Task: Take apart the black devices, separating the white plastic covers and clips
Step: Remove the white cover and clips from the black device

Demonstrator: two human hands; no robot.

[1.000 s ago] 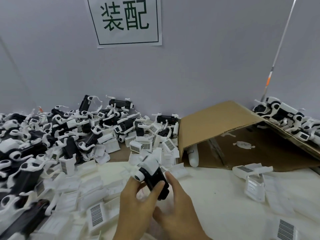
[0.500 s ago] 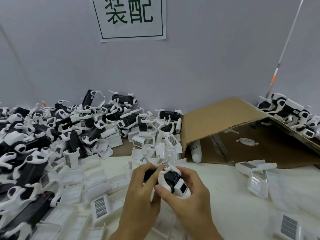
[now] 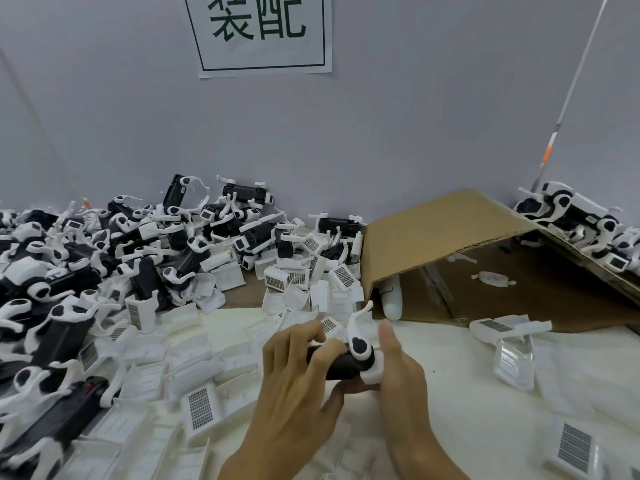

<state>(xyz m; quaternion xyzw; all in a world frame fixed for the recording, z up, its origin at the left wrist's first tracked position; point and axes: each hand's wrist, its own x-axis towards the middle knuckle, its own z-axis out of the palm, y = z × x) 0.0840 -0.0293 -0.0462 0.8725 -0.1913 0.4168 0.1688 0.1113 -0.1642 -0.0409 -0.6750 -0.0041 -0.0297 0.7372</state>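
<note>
Cardboard box (image 3: 433,237), tipped over, holds two loose white clips (image 3: 493,279).

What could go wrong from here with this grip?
1. The thin white plastic clip sticking up from the black device may snap if twisted.
2. The right hand supports only the white end cap; it might slip.
3. A freed part could vanish among loose white plastic covers underneath.

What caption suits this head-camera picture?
Both hands, left hand and right hand, hold a black device amid piled white covers.
</note>
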